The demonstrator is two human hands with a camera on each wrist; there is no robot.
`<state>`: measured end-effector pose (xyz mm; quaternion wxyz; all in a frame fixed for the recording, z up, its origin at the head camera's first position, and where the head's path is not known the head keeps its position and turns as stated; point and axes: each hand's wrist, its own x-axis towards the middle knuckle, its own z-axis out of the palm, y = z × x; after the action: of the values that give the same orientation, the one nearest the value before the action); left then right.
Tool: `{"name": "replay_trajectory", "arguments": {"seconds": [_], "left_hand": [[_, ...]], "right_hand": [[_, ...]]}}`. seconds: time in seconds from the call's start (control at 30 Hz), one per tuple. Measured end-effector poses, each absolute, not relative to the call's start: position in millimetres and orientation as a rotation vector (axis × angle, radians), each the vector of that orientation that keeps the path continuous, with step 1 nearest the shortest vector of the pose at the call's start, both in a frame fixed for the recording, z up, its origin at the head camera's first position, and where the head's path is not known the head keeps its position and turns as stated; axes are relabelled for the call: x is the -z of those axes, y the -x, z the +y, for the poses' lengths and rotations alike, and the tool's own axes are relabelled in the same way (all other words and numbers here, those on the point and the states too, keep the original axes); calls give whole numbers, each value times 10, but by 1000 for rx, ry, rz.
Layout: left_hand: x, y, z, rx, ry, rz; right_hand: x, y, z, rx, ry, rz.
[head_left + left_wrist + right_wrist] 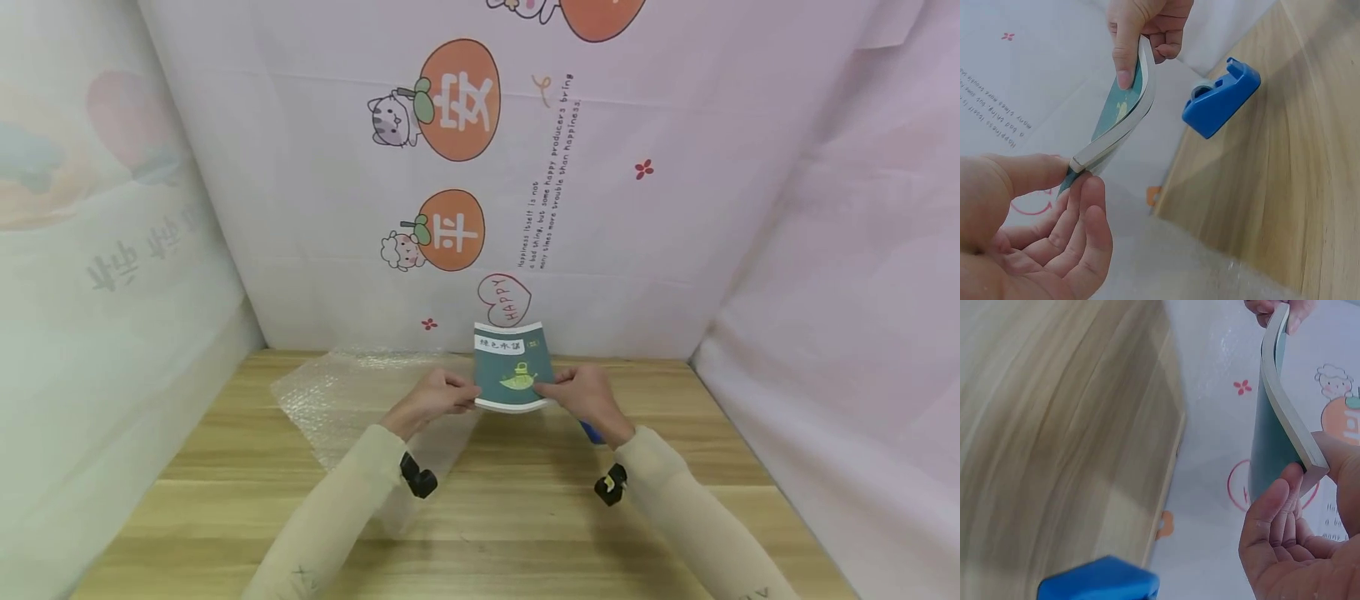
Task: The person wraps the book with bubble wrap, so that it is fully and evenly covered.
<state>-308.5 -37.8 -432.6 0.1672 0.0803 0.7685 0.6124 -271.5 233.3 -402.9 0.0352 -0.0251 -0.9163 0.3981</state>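
A small green paperback book (pixel 495 379) with a white title label and a yellow-green leaf drawing is held up over the back of the table. My left hand (pixel 437 394) pinches its left edge between thumb and fingers. On the opposite edge my right hand (pixel 588 392) pinches it, the thumb lying on the cover. Both wrist views show the book (pixel 1116 119) bent in a curve, its white page edges visible. The left hand (pixel 1041 231) has its fingers curled under the book; the right hand (pixel 1304 544) grips its end likewise.
A blue tape dispenser (pixel 1222 97) stands on the wooden table (pixel 525 517), mostly hidden behind the right wrist in the head view. Clear bubble wrap (pixel 322 400) lies to the left, partly under the left arm. Printed white cloth walls (pixel 315 208) enclose the back and sides.
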Motion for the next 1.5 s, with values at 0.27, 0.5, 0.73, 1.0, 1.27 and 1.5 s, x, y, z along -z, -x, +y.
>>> {"name": "replay_trajectory", "arguments": {"seconds": [0.27,0.5,0.73,1.0,1.27,1.5], "left_hand": [[4386,3075,-664,-1768,-176,2227],[4472,3002,-978,-1794,-120,2292],[4471,2885,-1326,-1748,12,2380],[4489,2768,-1647,-1773,13,2429],[4575,2692,-1816,-1739,45,2496],[4702,2653,-1892,-1675,114,2550]], "right_hand": [[4100,2862,2061,-1306,77,-2798],[4164,2941,1753,-1270,-18,-2789],[4203,2978,1376,-1381,-113,-2776],[4314,3058,1018,-1385,-230,-2752],[4482,3090,825,-1431,-287,-2756],[4657,3083,713,-1433,-307,-2779]]}}
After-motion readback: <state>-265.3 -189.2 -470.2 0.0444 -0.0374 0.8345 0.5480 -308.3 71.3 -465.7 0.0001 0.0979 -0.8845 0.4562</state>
